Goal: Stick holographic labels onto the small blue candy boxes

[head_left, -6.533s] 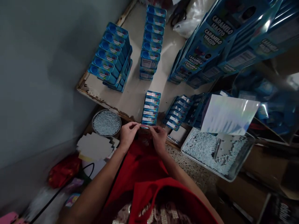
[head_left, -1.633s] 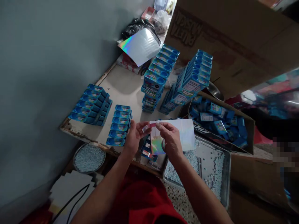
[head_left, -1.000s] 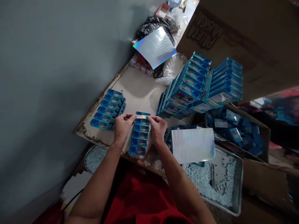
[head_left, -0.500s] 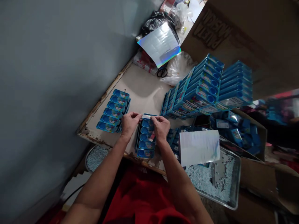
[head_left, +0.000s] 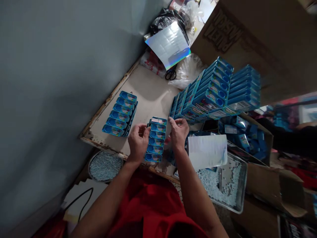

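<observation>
Ctr box row (head_left: 155, 142) showing blue w/ round blue spots; far sheet (head_left: 168, 43) shining silver w/ rainbow edge; tabletop (head_left: 148, 87) looking off-wht; apron (head_left: 151, 201) showing red; pellets (head_left: 105, 166) showing pale blue.

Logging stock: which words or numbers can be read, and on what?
"PALETA MUSICAL": large cardboard box.
"CARAMELO": tall stack of blue packs; second word unclear.
Too small or blurred: print on the near row of blue packs, the left row, the open carton and the dark carton at bottom right.
</observation>
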Demonstrator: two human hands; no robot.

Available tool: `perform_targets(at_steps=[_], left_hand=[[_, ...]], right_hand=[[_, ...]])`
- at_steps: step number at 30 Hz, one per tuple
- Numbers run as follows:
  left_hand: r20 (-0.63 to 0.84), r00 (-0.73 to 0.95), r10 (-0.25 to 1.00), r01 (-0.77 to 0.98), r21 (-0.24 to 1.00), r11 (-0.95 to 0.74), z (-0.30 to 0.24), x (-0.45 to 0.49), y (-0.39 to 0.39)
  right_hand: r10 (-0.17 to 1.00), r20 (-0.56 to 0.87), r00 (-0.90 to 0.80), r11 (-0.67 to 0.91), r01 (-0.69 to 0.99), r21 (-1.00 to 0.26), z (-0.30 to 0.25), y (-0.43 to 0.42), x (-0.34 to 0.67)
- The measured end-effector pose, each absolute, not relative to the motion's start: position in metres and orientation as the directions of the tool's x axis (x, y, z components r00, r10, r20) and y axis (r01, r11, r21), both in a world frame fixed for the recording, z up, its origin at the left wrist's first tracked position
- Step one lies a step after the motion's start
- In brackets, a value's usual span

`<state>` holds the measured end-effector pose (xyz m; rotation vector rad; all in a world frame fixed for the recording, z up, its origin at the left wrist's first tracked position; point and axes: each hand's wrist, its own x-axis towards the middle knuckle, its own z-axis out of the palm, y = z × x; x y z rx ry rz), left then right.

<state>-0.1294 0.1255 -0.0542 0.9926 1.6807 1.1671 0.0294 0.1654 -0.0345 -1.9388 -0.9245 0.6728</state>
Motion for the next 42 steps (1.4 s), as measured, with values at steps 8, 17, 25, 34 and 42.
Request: perform_targets(at_steps=[8,17,25,34,42], left_hand=[[-0.63,0.189,0.754,-0.371,0.665,0.648,-0.034,-0.12,0.096],[-0.559,0.096,0.824,-0.235,0.791,0.564,-0.042,-0.158,0.109],[-0.245,0.04,0.969,0.356,0.909,0.215,-0.064,-0.162,0.167],[-0.304,-0.005,0.953,0.404,0.871,0.28,-0.08,-0.159,0.18],[-0.26,0.072,0.963,0.431,0.879,0.206,-0.081,-0.163,0.191]], right_hand=[[0.813,-0.074,0.578,-0.239,0.214,-0.947,-0.024,0.172,-0.001],[0.886,-0.34,0.315,-0.311,-0.14,-0.94,-0.016,0.127,0.01],[0.829,-0.221,0.514,-0.27,0.021,-0.963,-0.05,0.139,0.003],[0.831,-0.199,0.52,-0.307,0.13,-0.943,-0.054,0.149,-0.006],[0.83,-0.204,0.52,-0.304,0.113,-0.946,-0.056,0.147,-0.01]])
